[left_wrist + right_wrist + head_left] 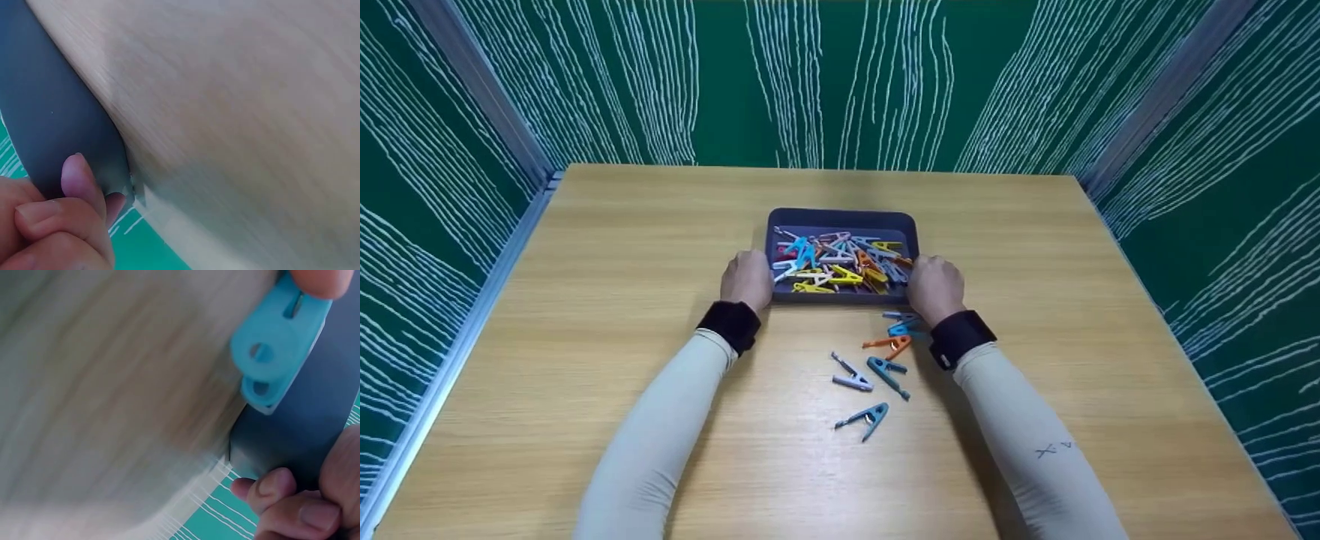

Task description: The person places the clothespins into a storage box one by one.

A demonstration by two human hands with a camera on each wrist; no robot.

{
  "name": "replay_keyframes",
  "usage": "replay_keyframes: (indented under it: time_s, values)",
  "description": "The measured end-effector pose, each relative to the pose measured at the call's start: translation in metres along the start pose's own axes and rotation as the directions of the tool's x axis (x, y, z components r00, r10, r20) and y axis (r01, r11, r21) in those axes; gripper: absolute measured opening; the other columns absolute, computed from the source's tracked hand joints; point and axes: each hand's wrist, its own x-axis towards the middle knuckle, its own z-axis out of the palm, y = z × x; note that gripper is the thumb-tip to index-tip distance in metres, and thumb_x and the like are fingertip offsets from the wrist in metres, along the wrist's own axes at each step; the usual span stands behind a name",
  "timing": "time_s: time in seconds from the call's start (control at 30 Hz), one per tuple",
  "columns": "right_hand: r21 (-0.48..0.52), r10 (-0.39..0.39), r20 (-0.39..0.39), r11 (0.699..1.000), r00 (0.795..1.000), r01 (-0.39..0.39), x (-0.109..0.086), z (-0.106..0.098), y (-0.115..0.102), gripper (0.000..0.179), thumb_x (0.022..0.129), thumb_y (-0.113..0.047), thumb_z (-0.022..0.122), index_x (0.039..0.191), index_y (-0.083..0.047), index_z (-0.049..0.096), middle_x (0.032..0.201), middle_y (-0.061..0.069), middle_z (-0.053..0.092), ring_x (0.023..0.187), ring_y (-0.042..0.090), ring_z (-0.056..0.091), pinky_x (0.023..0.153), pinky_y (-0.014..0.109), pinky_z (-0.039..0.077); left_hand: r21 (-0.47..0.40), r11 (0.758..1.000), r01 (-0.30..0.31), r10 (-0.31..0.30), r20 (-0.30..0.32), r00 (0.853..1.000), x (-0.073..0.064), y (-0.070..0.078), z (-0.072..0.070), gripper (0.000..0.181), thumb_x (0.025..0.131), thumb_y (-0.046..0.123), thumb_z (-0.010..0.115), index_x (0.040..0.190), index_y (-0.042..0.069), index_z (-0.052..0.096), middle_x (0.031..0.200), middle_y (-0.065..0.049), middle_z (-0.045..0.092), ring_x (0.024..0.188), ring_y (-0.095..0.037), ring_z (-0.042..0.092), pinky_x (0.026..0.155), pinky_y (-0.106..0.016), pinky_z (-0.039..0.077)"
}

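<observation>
A dark rectangular tray (847, 298) holds a heap of colourful clothespins (836, 259). My left hand (748, 279) grips its left side, with curled fingers (62, 216) at the tray wall (62, 107) in the left wrist view. On the opposite side, my right hand (936, 286) grips the tray, its fingers (306, 512) bent at the corner. A light blue clothespin (264, 349) overlaps the tray wall in the right wrist view, with a fingertip at its upper end.
In front of the tray lie several loose clothespins, among them an orange one (891, 343), a lilac one (853, 379) and a teal one (866, 417). The wooden table (660, 217) meets green walls (720, 90) with white streaks behind and at both sides.
</observation>
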Motion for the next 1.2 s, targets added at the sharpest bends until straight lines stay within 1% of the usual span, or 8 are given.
replay_keyframes:
  time_s: [0.23, 0.53, 0.7, 0.77, 0.87, 0.97, 1.07, 1.2]
  values:
    - [0.012, 0.014, 0.042, 1.0, 0.999, -0.014, -0.001, 0.0, 0.004, 0.018, 0.085, -0.009, 0.056, 0.085, 0.006, 0.066, 0.078, 0.021, 0.064, 0.067, 0.036, 0.063, 0.057, 0.048, 0.05, -0.03, 0.999, 0.033, -0.033, -0.013, 0.999, -0.001, 0.003, 0.004, 0.026, 0.089, 0.002, 0.043, 0.085, -0.001, 0.069, 0.092, -0.02, 0.068, 0.084, -0.033, 0.065, 0.071, -0.046, 0.051]
    - [0.032, 0.017, 0.094, 0.999, 0.995, -0.021, -0.001, 0.001, 0.006, 0.019, 0.085, -0.009, 0.057, 0.09, 0.007, 0.065, 0.08, 0.022, 0.064, 0.069, 0.036, 0.063, 0.058, 0.048, 0.051, -0.002, 0.999, 0.038, -0.038, -0.022, 0.999, -0.001, 0.004, 0.004, 0.03, 0.09, -0.002, 0.04, 0.09, -0.002, 0.07, 0.093, -0.022, 0.067, 0.084, -0.035, 0.066, 0.07, -0.046, 0.052]
    - [0.03, 0.045, 0.122, 0.998, 0.991, -0.049, -0.002, 0.001, 0.007, 0.027, 0.093, -0.017, 0.052, 0.086, 0.005, 0.066, 0.079, 0.02, 0.064, 0.066, 0.034, 0.062, 0.054, 0.046, 0.05, 0.008, 1.0, 0.028, -0.028, -0.031, 0.999, -0.001, 0.004, 0.006, 0.029, 0.089, -0.002, 0.041, 0.089, -0.002, 0.07, 0.092, -0.022, 0.068, 0.082, -0.035, 0.066, 0.068, -0.047, 0.052]
    - [0.044, 0.052, 0.111, 0.997, 0.993, -0.057, -0.003, 0.0, 0.007, 0.035, 0.096, -0.024, 0.048, 0.08, 0.003, 0.064, 0.075, 0.02, 0.063, 0.063, 0.034, 0.061, 0.053, 0.046, 0.048, 0.015, 1.0, 0.027, -0.026, -0.037, 0.999, -0.001, 0.003, 0.006, 0.028, 0.089, -0.002, 0.042, 0.088, -0.002, 0.07, 0.091, -0.023, 0.068, 0.082, -0.035, 0.066, 0.068, -0.047, 0.052]
    - [0.066, 0.046, 0.052, 0.997, 0.998, -0.049, -0.006, -0.003, 0.008, 0.041, 0.098, -0.031, 0.046, 0.076, 0.0, 0.061, 0.071, 0.02, 0.06, 0.06, 0.036, 0.059, 0.052, 0.048, 0.045, 0.034, 0.999, 0.023, -0.022, -0.046, 0.999, -0.001, 0.003, 0.006, 0.028, 0.089, -0.002, 0.042, 0.088, -0.002, 0.07, 0.09, -0.022, 0.067, 0.082, -0.036, 0.066, 0.068, -0.047, 0.052]
    - [0.092, 0.029, -0.02, 0.995, 0.999, -0.027, -0.012, -0.011, 0.008, 0.038, 0.097, -0.032, 0.046, 0.081, 0.0, 0.06, 0.071, 0.021, 0.06, 0.059, 0.037, 0.058, 0.053, 0.049, 0.044, 0.038, 0.999, 0.021, -0.019, -0.053, 0.998, -0.001, 0.005, 0.006, 0.028, 0.09, -0.001, 0.042, 0.089, -0.002, 0.07, 0.09, -0.022, 0.067, 0.083, -0.036, 0.066, 0.068, -0.047, 0.052]
    - [0.151, 0.005, -0.081, 0.989, 0.997, 0.007, -0.019, -0.02, 0.008, 0.034, 0.096, -0.032, 0.049, 0.093, 0.0, 0.06, 0.074, 0.019, 0.06, 0.061, 0.035, 0.058, 0.054, 0.048, 0.044, 0.036, 0.999, 0.021, -0.019, -0.063, 0.998, -0.001, 0.006, 0.006, 0.028, 0.09, 0.001, 0.042, 0.089, -0.002, 0.07, 0.09, -0.022, 0.067, 0.082, -0.036, 0.066, 0.068, -0.047, 0.052]
    - [0.259, -0.083, -0.121, 0.959, 0.989, 0.112, -0.032, -0.028, 0.008, 0.023, 0.093, -0.027, 0.058, 0.095, -0.004, 0.062, 0.077, 0.01, 0.061, 0.061, 0.026, 0.056, 0.053, 0.041, 0.044, 0.035, 0.999, 0.02, -0.017, -0.071, 0.997, -0.001, 0.006, 0.005, 0.027, 0.089, 0.001, 0.043, 0.088, -0.002, 0.07, 0.09, -0.022, 0.067, 0.081, -0.036, 0.066, 0.068, -0.048, 0.052]
